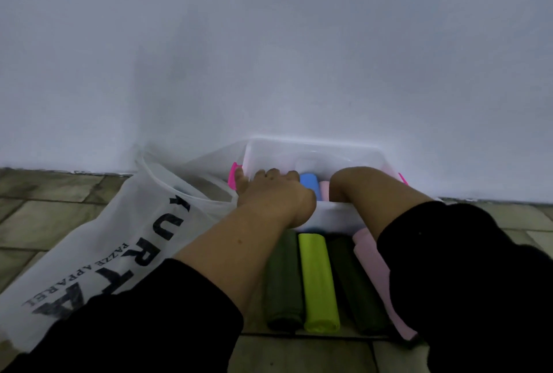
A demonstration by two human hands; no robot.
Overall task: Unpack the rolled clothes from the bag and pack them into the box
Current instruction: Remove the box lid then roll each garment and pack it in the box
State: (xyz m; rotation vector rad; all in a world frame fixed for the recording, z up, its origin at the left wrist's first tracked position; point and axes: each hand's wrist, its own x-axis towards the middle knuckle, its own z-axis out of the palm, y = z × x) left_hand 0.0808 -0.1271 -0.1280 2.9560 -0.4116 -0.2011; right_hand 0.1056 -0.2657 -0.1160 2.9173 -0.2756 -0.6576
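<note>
Both hands are reaching into the clear plastic box [314,151], which is sitting against the wall at 12 o'clock. The left hand [269,190] is arching over the box's 9 o'clock side, thumb beside the pink latch [233,178] and fingers bending down inside; I cannot tell whether they are gripping cloth. The right hand [350,184] is dipping in at 3 o'clock with its fingers hidden, so its grip is unreadable too.

Between them a blue roll [308,182] and a pale pink roll [324,190] are lying side by side, probably being nudged snug to save room.

Waiting on the tiles at the box's 6 o'clock, likely staged for short reaches:
- dark green roll [282,279]
- lime roll [318,282]
- second dark roll [359,282]
- pink roll [371,265]

The printed white bag [119,238] is slumping at 9 o'clock.
</note>
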